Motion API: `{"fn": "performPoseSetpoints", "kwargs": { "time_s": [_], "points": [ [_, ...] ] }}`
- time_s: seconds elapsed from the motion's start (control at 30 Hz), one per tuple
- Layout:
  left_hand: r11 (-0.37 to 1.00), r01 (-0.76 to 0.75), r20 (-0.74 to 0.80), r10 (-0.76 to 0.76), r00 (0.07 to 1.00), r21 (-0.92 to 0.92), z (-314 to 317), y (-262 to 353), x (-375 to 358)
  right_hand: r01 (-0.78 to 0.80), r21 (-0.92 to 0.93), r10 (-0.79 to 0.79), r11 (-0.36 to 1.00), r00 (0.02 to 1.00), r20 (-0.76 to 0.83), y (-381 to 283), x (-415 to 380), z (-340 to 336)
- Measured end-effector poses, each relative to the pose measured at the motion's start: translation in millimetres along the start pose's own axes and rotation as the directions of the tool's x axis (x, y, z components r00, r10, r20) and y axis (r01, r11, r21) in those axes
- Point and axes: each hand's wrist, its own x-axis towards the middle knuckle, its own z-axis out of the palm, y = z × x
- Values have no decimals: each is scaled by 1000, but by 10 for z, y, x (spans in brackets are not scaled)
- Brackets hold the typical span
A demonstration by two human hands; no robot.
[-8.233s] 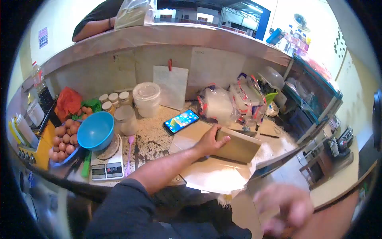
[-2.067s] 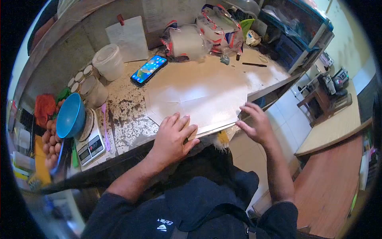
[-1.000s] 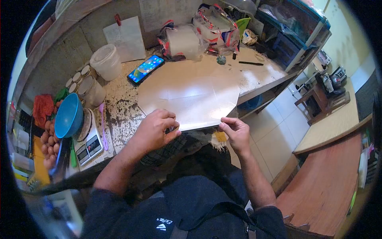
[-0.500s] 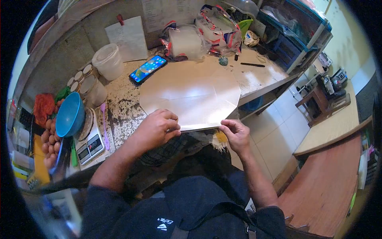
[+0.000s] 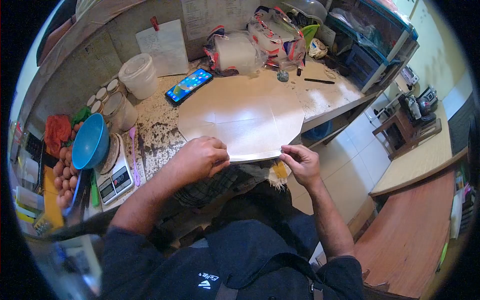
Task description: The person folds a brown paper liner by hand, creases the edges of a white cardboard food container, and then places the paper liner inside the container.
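A large brown sheet [image 5: 245, 112] with cut corners and faint creases lies on the worktable, its near edge along the table's front. My left hand [image 5: 205, 156] pinches that near edge at its left end, fingers curled. At the right end of the same edge, my right hand [image 5: 301, 162] grips it between thumb and fingertips. A narrow strip along the edge between my hands looks folded up. Beyond the sheet's upper left side rests a lit phone [image 5: 189, 86].
On the left stand a blue bowl [image 5: 90, 142], a kitchen scale [image 5: 116, 184], eggs [image 5: 64, 181], a pink spoon [image 5: 134, 155] and a lidded tub [image 5: 138, 76]. Plastic-wrapped packs [image 5: 236, 52] sit at the back. A black pen [image 5: 320, 81] lies at the right.
My right hand has shifted slightly right and its fingers have changed position on the edge. My left hand stays nearly in place. The whole view has moved slightly.
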Motion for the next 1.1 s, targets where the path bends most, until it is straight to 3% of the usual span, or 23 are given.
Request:
{"fn": "performPoseSetpoints", "kwargs": {
  "time_s": [0.2, 0.3, 0.4, 0.47, 0.5, 0.57, 0.77, 0.93, 1.0, 1.1],
  "points": [
    [991, -114, -33, 117, 993, 77, 56, -53, -29, 21, -44, -20, 999, 999, 29, -49, 14, -49],
    [979, -129, -8, 131, 991, 159, 70, -31, -48, 112, -85, -109, 990, 994, 32, -115, 34, -84],
    [963, -133, 5, 135, 991, 233, 82, 10, -62, 171, -223, -169, 960, 985, 28, -208, 51, -105],
    [953, -117, -34, 132, 991, 280, 117, 22, -80, 377, -472, -389, 797, 918, 77, -309, 92, -113],
    [953, -117, -35, 132, 991, 280, 141, 18, -84, 378, -472, -389, 796, 918, 77, -363, 125, -109],
    [962, -97, -77, 120, 990, 256, 180, 15, -90, 533, -497, -471, 684, 844, 258, -457, 195, -69],
    [990, 54, -118, -38, 992, 131, 170, 97, -61, 583, -486, -457, 650, 812, 362, -450, 339, 144],
    [994, 91, -82, -86, 993, 56, 210, -57, 1, 606, -498, -430, 620, 794, 430, -500, 455, 156],
    [995, 84, -40, -82, 996, 56, 187, -134, 30, 545, -532, -297, 648, 824, 482, -560, 537, 163],
    [978, 196, 32, -194, 980, -68, 91, -183, 111, 493, -496, -208, 715, 827, 522, -573, 687, 158]
  ]
}}
